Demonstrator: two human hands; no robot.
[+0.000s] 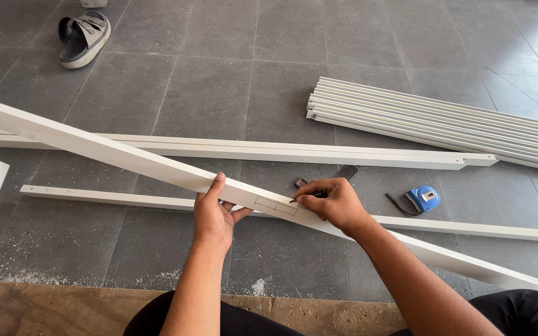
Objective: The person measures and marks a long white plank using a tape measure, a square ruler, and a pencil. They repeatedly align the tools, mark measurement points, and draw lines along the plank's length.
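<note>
White bar (157,165) held, right hand (334,204) marking it.

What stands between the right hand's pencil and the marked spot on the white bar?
Nothing visible. The right hand holds the pencil tip at the marks on the bar; the left hand grips beside them.

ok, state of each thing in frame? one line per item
left hand: gripping white bar, steadying it
right hand: holding pencil, tip on bar
white bar: raised, tilted, rectangle marked on it
pencil: held, touching the marking
tape measure: on floor, retracted
bundle of profiles: stacked on floor
sandal: lying on floor, unworn
</note>
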